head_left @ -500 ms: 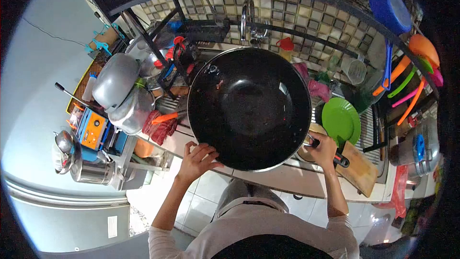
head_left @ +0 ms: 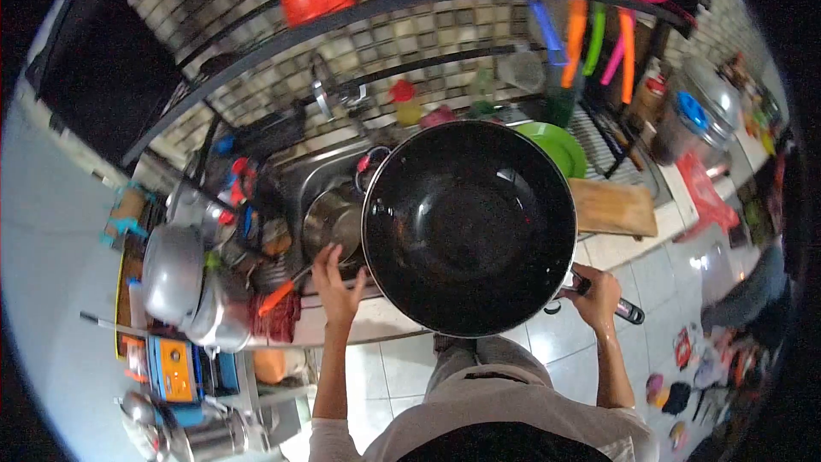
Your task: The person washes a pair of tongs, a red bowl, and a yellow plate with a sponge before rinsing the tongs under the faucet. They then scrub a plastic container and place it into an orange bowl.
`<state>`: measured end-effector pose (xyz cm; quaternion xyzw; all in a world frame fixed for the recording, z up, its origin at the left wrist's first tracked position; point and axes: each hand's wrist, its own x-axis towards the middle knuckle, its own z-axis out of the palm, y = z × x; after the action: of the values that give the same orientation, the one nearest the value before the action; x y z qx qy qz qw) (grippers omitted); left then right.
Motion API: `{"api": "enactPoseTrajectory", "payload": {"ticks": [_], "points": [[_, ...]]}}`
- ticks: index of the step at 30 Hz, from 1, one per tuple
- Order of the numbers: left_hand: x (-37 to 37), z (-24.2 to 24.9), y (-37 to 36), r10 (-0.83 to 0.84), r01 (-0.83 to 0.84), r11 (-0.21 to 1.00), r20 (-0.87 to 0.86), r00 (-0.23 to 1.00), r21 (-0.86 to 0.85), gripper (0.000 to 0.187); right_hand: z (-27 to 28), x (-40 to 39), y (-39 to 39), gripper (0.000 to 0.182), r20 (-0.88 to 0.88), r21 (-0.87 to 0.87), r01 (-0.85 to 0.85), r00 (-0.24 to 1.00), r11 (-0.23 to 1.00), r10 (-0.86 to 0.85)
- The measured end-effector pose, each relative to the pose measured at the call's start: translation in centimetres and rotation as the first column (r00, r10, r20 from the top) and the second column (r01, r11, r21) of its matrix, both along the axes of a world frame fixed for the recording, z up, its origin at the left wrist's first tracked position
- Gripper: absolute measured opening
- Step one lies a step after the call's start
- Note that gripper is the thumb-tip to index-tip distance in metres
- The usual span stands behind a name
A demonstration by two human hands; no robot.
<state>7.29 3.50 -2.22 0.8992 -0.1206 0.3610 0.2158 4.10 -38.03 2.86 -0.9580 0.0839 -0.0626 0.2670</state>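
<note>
A large black wok [head_left: 469,224] with a shiny rim fills the middle of the view, held up in front of me. My right hand [head_left: 596,292] is closed around its long handle at the lower right. My left hand [head_left: 336,281] rests with spread fingers against the wok's left rim, beside a small red side handle [head_left: 366,160]. Below and left of the wok, a steel pot [head_left: 332,220] sits in the sink.
A green plate [head_left: 554,145] and a wooden cutting board [head_left: 614,206] lie right of the sink. Steel pots and lids [head_left: 175,272] crowd the left counter above a blue-orange appliance [head_left: 174,369]. Colourful utensils [head_left: 599,32] hang from a rack. Tap [head_left: 324,94] behind.
The wok has been lifted and swung right, off the sink, uncovering the steel pot. My left hand shifted from the lower rim to the left rim. The view turned right.
</note>
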Motion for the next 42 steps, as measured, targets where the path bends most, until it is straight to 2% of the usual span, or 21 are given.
{"api": "enactPoseTrajectory", "payload": {"ticks": [2,4,5,6,8,13,15,20,22,24,26,27,28,30,32,33,34,38,40,41,42], "points": [[0.9,-0.6,-0.1,0.123,-0.163,0.983,-0.361,0.925,-0.081,0.036,-0.2,-2.9,-1.0,0.042,0.031,0.070,0.126,0.991,0.990,-0.128],[1.1,-0.6,-0.7,-0.077,-0.014,0.977,-0.413,0.907,-0.214,0.024,0.1,-5.6,-2.3,0.043,0.001,0.041,0.231,0.973,0.972,-0.231],[1.0,-0.3,-2.2,-0.039,-0.065,0.966,-0.387,0.921,-0.252,0.016,0.2,-6.6,-2.9,0.043,-0.030,0.029,0.286,0.958,0.958,-0.285],[1.0,0.0,-3.6,-0.081,-0.022,0.967,-0.390,0.917,-0.254,0.016,0.3,-7.7,-3.5,0.043,-0.033,0.025,0.329,0.944,0.944,-0.328],[0.7,0.1,-6.2,-0.145,-0.066,0.907,-0.457,0.877,-0.415,0.017,0.8,-10.0,-5.0,0.043,-0.010,-0.027,0.390,0.921,0.920,-0.390],[1.3,-1.7,-13.7,-0.311,0.057,0.824,-0.365,0.877,-0.564,0.014,1.1,-15.6,-10.9,0.042,0.018,0.021,0.586,0.810,0.810,-0.586],[1.3,-2.2,-17.8,-0.421,0.091,0.705,-0.311,0.852,-0.704,0.012,0.5,-17.7,-14.2,0.042,0.055,0.048,0.650,0.757,0.759,-0.652],[1.5,-1.8,-30.0,-0.503,0.159,0.618,-0.232,0.832,-0.770,0.012,-0.6,-21.9,-23.1,0.042,0.076,0.041,0.744,0.664,0.667,-0.744],[1.8,-2.4,-34.6,-0.468,0.119,0.639,-0.261,0.844,-0.760,0.012,-2.0,-23.5,-28.4,0.043,0.100,0.214,0.757,0.611,0.617,-0.785],[1.7,-2.8,-39.3,-0.468,0.162,0.637,-0.212,0.858,-0.754,0.011,-1.9,-25.1,-33.2,0.043,0.130,0.179,0.783,0.582,0.596,-0.803],[1.7,-3.4,-44.0,-0.469,0.147,0.574,-0.176,0.866,-0.806,0.011,-1.6,-26.4,-38.6,0.043,0.130,0.074,0.809,0.572,0.583,-0.810],[1.5,-3.3,-46.3,-0.453,0.122,0.589,-0.202,0.868,-0.799,0.012,-1.8,-27.1,-41.4,0.045,0.136,0.039,0.820,0.562,0.572,-0.816],[1.2,-3.0,-48.5,-0.465,0.124,0.589,-0.209,0.860,-0.799,0.012,0.2,-26.7,-43.3,0.047,-0.004,0.045,0.857,0.514,0.514,-0.857],[0.6,-2.4,-52.4,-0.488,0.076,0.577,-0.269,0.830,-0.813,0.012,-1.5,-27.6,-49.4,0.047,0.110,0.025,0.850,0.521,0.526,-0.846],[0.7,-2.9,-55.7,-0.495,0.108,0.603,-0.264,0.828,-0.791,0.011,-2.2,-27.7,-55.1,0.050,0.034,0.092,0.879,0.466,0.467,-0.884],[1.1,-3.4,-57.0,-0.524,0.159,0.584,-0.221,0.823,-0.796,0.011,-5.3,-28.4,-58.9,0.049,0.264,0.083,0.853,0.480,0.515,-0.837],[1.5,-3.5,-58.5,-0.549,0.210,0.564,-0.173,0.818,-0.799,0.011,-4.9,-27.7,-60.9,0.050,0.250,0.046,0.866,0.472,0.498,-0.845],[2.1,-2.1,-65.6,-0.519,0.219,0.607,-0.172,0.837,-0.764,0.009,-5.4,-24.7,-69.1,0.048,0.222,0.047,0.908,0.398,0.417,-0.890],[2.7,-2.1,-69.6,-0.541,0.307,0.581,-0.075,0.838,-0.754,0.007,-6.0,-23.2,-73.3,0.050,0.154,0.000,0.939,0.339,0.343,-0.928],[2.8,-1.9,-72.2,-0.524,0.300,0.520,-0.022,0.851,-0.800,0.006,-7.8,-23.1,-75.9,0.049,0.170,0.027,0.940,0.332,0.341,-0.928],[3.6,-2.4,-74.5,-0.525,0.316,0.506,0.004,0.851,-0.803,0.006,-7.1,-21.8,-76.7,0.047,0.153,0.060,0.941,0.321,0.333,-0.935]]}}
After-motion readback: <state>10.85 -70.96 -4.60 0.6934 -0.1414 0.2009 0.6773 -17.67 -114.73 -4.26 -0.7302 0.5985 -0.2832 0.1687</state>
